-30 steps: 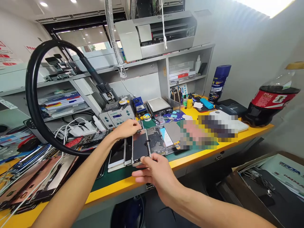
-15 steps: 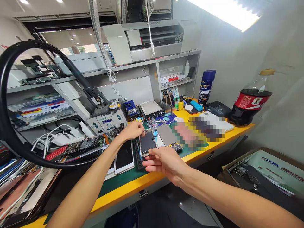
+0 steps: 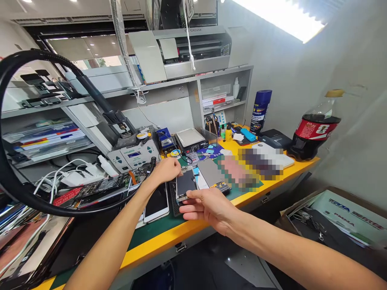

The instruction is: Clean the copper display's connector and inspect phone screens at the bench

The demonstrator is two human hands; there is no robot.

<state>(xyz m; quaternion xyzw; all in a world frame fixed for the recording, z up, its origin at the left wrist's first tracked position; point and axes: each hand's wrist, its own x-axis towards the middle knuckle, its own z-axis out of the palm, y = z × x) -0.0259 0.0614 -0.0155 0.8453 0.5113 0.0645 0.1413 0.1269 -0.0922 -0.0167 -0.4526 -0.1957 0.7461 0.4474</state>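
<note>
A phone screen with a dark grey back and a pale frame is tilted above the bench, at the middle of the head view. My right hand grips its lower end, thumb on top and the other fingers beneath, partly spread. At its upper left end, my left hand is closed with curled fingers; the fingertips are mostly hidden. Under and beside the screen lies a black perforated tray. A white-framed tablet lies to the left, and a grey flat panel to the right.
A black flexible hose loops across the left side. Behind stand a soldering station and a flat heating plate. A blue spray can and a cola bottle are at the right. The bench's yellow edge runs in front.
The whole view has shifted slightly left. Both hands stay at the same ends of the phone screen, with hardly any other movement.
</note>
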